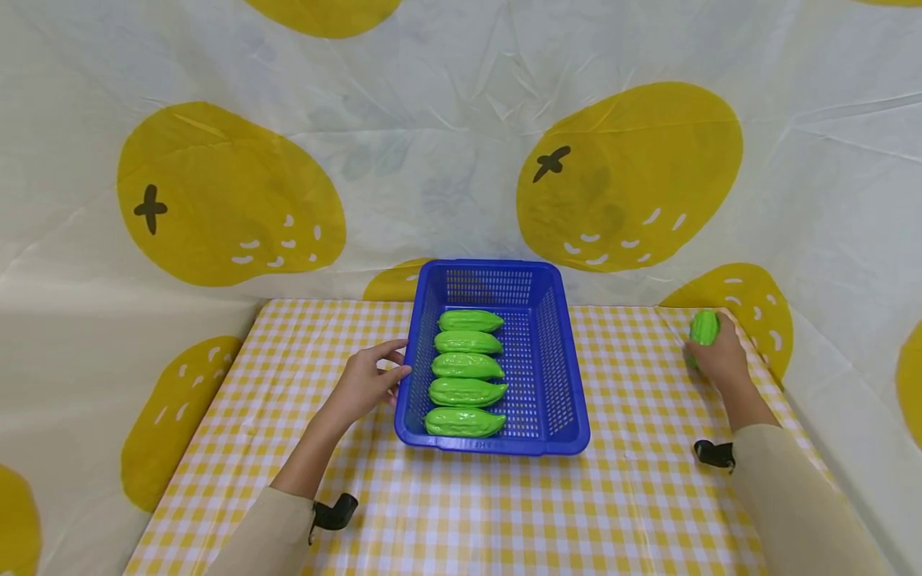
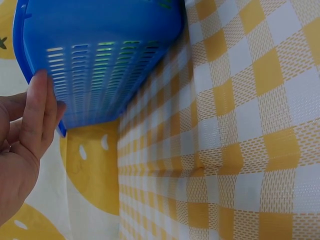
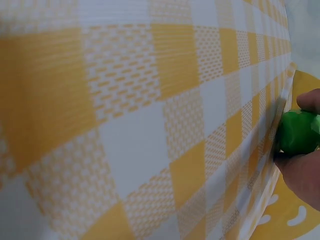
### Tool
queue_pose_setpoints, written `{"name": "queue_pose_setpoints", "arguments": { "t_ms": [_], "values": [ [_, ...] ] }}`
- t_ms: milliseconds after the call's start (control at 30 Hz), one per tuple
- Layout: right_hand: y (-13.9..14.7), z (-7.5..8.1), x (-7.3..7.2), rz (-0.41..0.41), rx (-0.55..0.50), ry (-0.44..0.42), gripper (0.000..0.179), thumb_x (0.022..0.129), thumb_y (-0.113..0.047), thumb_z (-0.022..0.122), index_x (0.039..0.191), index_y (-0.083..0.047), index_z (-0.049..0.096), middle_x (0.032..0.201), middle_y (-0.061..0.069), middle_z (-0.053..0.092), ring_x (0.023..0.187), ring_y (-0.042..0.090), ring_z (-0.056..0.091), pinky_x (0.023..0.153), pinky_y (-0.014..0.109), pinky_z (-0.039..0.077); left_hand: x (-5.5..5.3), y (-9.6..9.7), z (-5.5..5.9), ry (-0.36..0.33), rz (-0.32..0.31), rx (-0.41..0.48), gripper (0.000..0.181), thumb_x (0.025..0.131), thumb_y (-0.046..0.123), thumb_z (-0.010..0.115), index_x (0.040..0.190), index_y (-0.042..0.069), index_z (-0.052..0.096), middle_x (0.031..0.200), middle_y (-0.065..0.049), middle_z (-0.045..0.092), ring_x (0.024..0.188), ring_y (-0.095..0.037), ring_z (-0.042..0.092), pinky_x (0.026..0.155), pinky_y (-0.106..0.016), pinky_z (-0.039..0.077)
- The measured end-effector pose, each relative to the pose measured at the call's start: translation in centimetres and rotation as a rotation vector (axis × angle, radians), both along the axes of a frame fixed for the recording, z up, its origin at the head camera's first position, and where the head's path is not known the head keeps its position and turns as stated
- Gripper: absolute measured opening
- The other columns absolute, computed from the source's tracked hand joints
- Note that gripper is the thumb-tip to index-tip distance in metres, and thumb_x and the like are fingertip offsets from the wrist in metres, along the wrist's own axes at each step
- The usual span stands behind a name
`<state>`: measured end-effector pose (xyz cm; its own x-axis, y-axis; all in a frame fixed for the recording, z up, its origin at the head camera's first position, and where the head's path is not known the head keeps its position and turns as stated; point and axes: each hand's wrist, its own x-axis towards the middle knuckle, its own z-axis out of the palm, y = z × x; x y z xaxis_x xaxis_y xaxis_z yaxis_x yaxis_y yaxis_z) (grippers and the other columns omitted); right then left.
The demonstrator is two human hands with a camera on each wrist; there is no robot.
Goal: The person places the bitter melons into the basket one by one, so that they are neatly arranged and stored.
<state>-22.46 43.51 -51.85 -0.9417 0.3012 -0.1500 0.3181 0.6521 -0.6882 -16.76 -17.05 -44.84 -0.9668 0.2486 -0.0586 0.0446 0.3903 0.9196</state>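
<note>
A blue plastic basket (image 1: 569,376) stands in the middle of the table, with several glossy green bitter melons (image 1: 468,366) lying in a column along its left half, their pointed ends to the right. At its left side, my left hand (image 1: 365,378) touches the rim with thumb and fingertips. The left wrist view shows the fingers (image 2: 36,105) stretched out against the basket's outer wall. Far to the right, my right hand (image 1: 720,356) grips another green bitter melon (image 1: 704,326) near the table's back edge. In the right wrist view that bitter melon (image 3: 297,131) sits between thumb and fingers.
A yellow and white checked cloth (image 1: 634,496) covers the table. Behind and at both sides hangs a pale curtain (image 1: 432,160) printed with large yellow fruit. It meets the table just behind the basket and close to the right hand.
</note>
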Motion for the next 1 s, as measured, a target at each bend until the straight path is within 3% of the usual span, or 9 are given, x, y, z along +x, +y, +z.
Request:
{"name": "queue_pose_setpoints", "arguments": {
  "t_ms": [133, 367, 600, 767, 1000],
  "values": [
    [0.3, 0.0, 0.4, 0.007, 0.003, 0.030, 0.089, 0.101, -0.020, 0.054, 0.163, 0.000, -0.006, 0.152, 0.045, 0.024, 0.127, 0.059, 0.038, 0.092, 0.067, 0.047, 0.0, 0.0, 0.0, -0.002, 0.000, -0.001, 0.050, 0.100, 0.003, 0.066, 0.148, 0.001, 0.053, 0.120, -0.025, 0.063, 0.062, -0.016, 0.067, 0.060, -0.058, 0.064],
    [0.7, 0.5, 0.8, 0.023, -0.015, 0.081, 0.083, 0.103, -0.020, 0.051, 0.164, 0.000, -0.002, 0.156, 0.045, 0.019, 0.131, 0.061, 0.033, 0.099, 0.072, 0.043, 0.1, 0.0, 0.1, 0.001, 0.004, -0.002, 0.050, 0.100, 0.003, 0.066, 0.148, 0.001, 0.053, 0.120, -0.025, 0.064, 0.061, -0.016, 0.067, 0.059, -0.056, 0.065],
    [0.4, 1.4, 1.2, 0.063, -0.060, 0.133, 0.082, 0.103, -0.024, 0.052, 0.164, 0.001, 0.001, 0.156, 0.045, 0.020, 0.131, 0.060, 0.034, 0.093, 0.069, 0.046, 0.2, 0.2, 0.2, -0.001, 0.001, -0.001, 0.050, 0.100, 0.002, 0.066, 0.148, 0.001, 0.053, 0.120, -0.025, 0.063, 0.061, -0.016, 0.067, 0.062, -0.061, 0.063],
    [-0.6, 2.6, 1.2, 0.102, -0.057, 0.189, 0.079, 0.104, -0.022, 0.051, 0.164, 0.002, 0.006, 0.156, 0.043, 0.022, 0.131, 0.059, 0.036, 0.090, 0.067, 0.047, 0.1, 0.2, 0.1, -0.006, 0.010, -0.002, 0.050, 0.100, 0.003, 0.066, 0.148, 0.001, 0.053, 0.120, -0.025, 0.063, 0.061, -0.016, 0.067, 0.062, -0.060, 0.064],
    [-2.3, 4.4, 1.3, 0.180, -0.056, 0.181, 0.080, 0.107, -0.026, 0.052, 0.165, -0.003, 0.002, 0.160, 0.041, 0.018, 0.132, 0.060, 0.035, 0.089, 0.068, 0.048, 0.1, 0.2, 0.2, -0.017, 0.013, -0.002, 0.050, 0.100, 0.003, 0.066, 0.149, 0.001, 0.053, 0.121, -0.025, 0.063, 0.061, -0.016, 0.067, 0.059, -0.054, 0.066]
  ]
}}
